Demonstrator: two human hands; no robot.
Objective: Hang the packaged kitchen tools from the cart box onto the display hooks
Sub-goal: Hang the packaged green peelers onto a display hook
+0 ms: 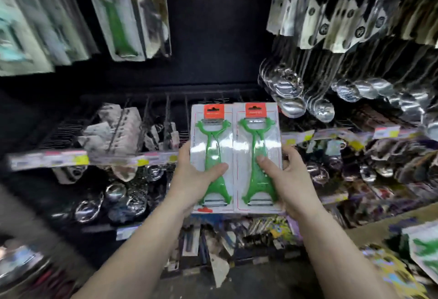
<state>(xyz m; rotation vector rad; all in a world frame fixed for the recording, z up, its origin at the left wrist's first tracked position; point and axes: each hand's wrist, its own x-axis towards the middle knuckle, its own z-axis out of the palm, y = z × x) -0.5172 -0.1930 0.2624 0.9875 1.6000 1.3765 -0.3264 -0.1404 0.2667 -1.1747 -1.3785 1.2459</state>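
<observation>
Peeler packs side by side | left hand [194, 175] grips left pack [211, 137] | right hand [288, 180] grips right pack [257, 137]

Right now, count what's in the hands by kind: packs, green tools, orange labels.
Clear blister packs with white card backing: 2
Green plastic peelers inside them: 2
Orange header labels: 2
Total: 6

Two peeler packs side by side, left pack [211, 156] in left hand [192, 175], right pack [257, 154] in right hand [288, 180], wire shelf [118, 130] behind-left, hanging spoons [308, 99] upper right, cart box [379, 227] lower right.
</observation>
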